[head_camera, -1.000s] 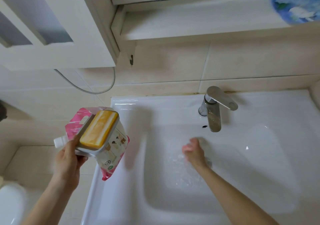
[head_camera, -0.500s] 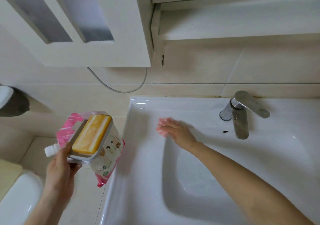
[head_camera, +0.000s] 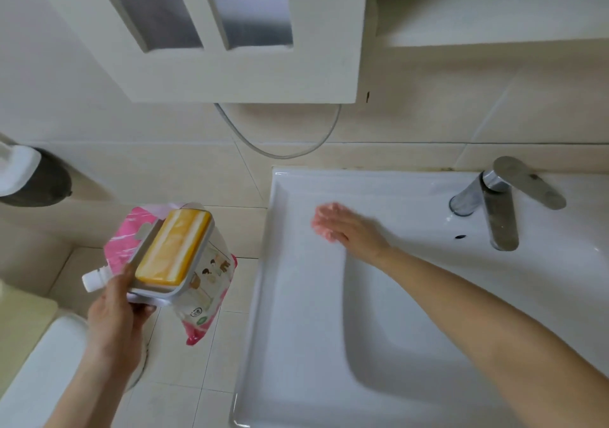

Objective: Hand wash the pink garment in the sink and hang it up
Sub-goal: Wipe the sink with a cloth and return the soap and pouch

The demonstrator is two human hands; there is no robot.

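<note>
Your right hand (head_camera: 356, 233) has moved onto the sink rim (head_camera: 291, 295), fingers flat on the blurred, half-hidden pink garment (head_camera: 324, 227); your left hand (head_camera: 115, 319) grips the soap dish (head_camera: 155, 291).

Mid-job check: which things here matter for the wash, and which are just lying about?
For the job: pink garment under the right hand on the sink ledge; faucet; soap bar in its dish, with the pink pouch, in the left hand.
Lying about: wall cabinet; grey hose.
</note>
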